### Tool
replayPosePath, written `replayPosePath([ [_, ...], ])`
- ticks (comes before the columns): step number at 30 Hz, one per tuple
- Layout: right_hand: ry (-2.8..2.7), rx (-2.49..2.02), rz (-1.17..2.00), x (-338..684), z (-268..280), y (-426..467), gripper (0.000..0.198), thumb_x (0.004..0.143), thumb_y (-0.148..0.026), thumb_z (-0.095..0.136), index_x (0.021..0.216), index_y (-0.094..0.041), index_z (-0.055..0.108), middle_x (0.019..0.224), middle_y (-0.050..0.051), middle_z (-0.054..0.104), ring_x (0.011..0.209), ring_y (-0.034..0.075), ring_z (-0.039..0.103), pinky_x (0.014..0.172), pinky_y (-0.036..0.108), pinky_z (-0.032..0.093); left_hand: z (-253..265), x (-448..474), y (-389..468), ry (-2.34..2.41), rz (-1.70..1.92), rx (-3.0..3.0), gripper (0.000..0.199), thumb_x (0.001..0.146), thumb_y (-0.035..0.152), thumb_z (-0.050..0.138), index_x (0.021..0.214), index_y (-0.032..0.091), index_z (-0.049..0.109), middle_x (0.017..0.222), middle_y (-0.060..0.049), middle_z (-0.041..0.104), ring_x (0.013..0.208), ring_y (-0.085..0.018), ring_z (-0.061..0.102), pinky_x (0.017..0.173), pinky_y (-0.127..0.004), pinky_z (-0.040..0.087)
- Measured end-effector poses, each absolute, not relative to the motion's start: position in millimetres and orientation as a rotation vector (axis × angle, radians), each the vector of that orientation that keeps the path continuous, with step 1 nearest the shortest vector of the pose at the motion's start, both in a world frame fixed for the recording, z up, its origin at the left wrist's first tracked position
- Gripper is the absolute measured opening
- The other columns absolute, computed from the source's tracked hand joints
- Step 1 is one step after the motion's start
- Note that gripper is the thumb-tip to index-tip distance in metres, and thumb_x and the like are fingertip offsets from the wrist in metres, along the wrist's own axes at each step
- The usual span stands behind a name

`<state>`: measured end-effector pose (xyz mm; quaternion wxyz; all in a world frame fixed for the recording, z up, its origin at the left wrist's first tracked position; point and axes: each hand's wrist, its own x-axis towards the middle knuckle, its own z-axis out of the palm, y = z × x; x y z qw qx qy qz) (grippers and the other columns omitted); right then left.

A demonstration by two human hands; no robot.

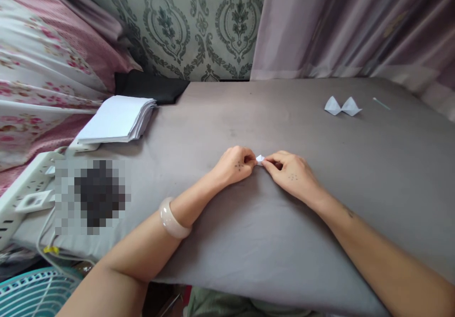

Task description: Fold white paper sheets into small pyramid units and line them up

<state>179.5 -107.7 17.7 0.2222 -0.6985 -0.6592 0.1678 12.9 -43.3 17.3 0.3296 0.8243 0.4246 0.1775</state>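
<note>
Between my two hands is a small folded white paper piece point(260, 159), its pointed top showing above the fingertips. My left hand point(237, 164) pinches its left end, and my right hand point(289, 169) pinches the right end. Both hands are closed, low over the grey cloth-covered table point(220, 222). Much of the paper is hidden by the fingers. Farther back on the right stand two joined white folded paper shapes point(341, 107), each with a peaked top.
A thick stack of white paper point(115, 118) lies at the back left, by a black cloth-like item point(151, 87). White power strips point(26, 189) with cables run along the left edge. A thin cotton swab point(382, 104) lies at the far right. A teal basket-like item point(35, 291) sits below left.
</note>
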Motion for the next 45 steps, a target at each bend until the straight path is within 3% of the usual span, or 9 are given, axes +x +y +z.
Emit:
replayPosePath([
  [7,-1.753,-1.939,0.558,182,22,-104,0.020,0.085,-0.037,0.056,0.089,-0.029,0.074,0.096,0.000,0.074,0.084,0.020,0.065,0.072,0.031,0.044,23,12,-40,1.079,0.405,2.145,0.024,0.079,0.020,0.052,0.084,0.013,0.074,0.069,-0.005,0.068,0.061,-0.013,0.054,0.060,-0.025,0.038],
  [14,-1.640,-1.993,0.710,188,21,-95,0.022,0.080,-0.046,0.060,0.083,-0.029,0.074,0.077,0.000,0.072,0.073,0.018,0.064,0.063,0.029,0.043,28,14,-38,1.140,0.353,1.971,0.022,0.075,0.026,0.055,0.077,0.013,0.072,0.069,-0.005,0.066,0.063,-0.013,0.055,0.056,-0.023,0.038],
  [24,-1.543,-1.873,1.092,197,19,-78,0.032,0.070,-0.049,0.073,0.076,-0.019,0.063,0.064,0.001,0.062,0.054,0.011,0.054,0.048,0.023,0.043,30,24,-29,1.218,0.138,1.829,0.011,0.069,0.026,0.059,0.072,0.016,0.059,0.053,0.003,0.045,0.047,-0.008,0.037,0.044,-0.022,0.024],
  [26,-1.548,-1.931,1.206,198,25,-69,0.033,0.067,-0.047,0.077,0.073,-0.019,0.060,0.060,0.001,0.061,0.051,0.011,0.054,0.046,0.023,0.044,33,27,-27,1.214,0.119,1.838,0.010,0.068,0.022,0.060,0.075,0.016,0.059,0.056,0.003,0.048,0.049,-0.009,0.038,0.045,-0.023,0.026],
  [30,-1.832,-2.068,1.279,201,38,-45,0.037,0.063,-0.052,0.079,0.060,-0.020,0.060,0.049,0.003,0.058,0.044,0.014,0.054,0.042,0.027,0.044,40,30,-20,1.256,0.125,1.782,0.030,0.062,0.015,0.065,0.092,0.017,0.060,0.065,0.001,0.059,0.054,-0.012,0.048,0.051,-0.023,0.035],
  [33,-2.074,-2.134,1.308,198,49,-28,0.040,0.062,-0.051,0.080,0.051,-0.019,0.059,0.049,0.005,0.059,0.045,0.015,0.056,0.044,0.030,0.045,48,34,-14,1.247,0.002,1.757,0.022,0.061,0.010,0.064,0.082,0.016,0.062,0.058,0.001,0.058,0.051,-0.012,0.049,0.053,-0.025,0.038],
  [38,-1.980,-2.316,1.332,185,61,-10,0.028,0.052,-0.023,0.087,0.048,-0.017,0.060,0.050,0.001,0.058,0.049,0.017,0.059,0.054,0.033,0.047,59,43,-5,1.232,-0.167,1.767,0.008,0.061,0.008,0.064,0.063,0.015,0.060,0.053,-0.002,0.058,0.049,-0.014,0.050,0.058,-0.031,0.044],
  [42,-1.899,-2.291,1.276,182,57,2,0.028,0.053,-0.024,0.085,0.049,-0.017,0.059,0.052,0.000,0.059,0.058,0.018,0.064,0.055,0.031,0.048,63,50,1,1.217,-0.294,1.802,0.013,0.062,0.010,0.063,0.052,0.014,0.057,0.054,-0.004,0.058,0.050,-0.013,0.052,0.059,-0.031,0.046],
  [45,-2.080,-2.203,1.211,184,53,7,0.029,0.046,-0.021,0.088,0.050,-0.016,0.060,0.052,-0.001,0.059,0.064,0.019,0.065,0.056,0.030,0.050,61,54,7,1.220,-0.377,1.840,0.015,0.061,0.010,0.064,0.048,0.014,0.057,0.053,-0.004,0.058,0.051,-0.013,0.052,0.058,-0.029,0.046],
])
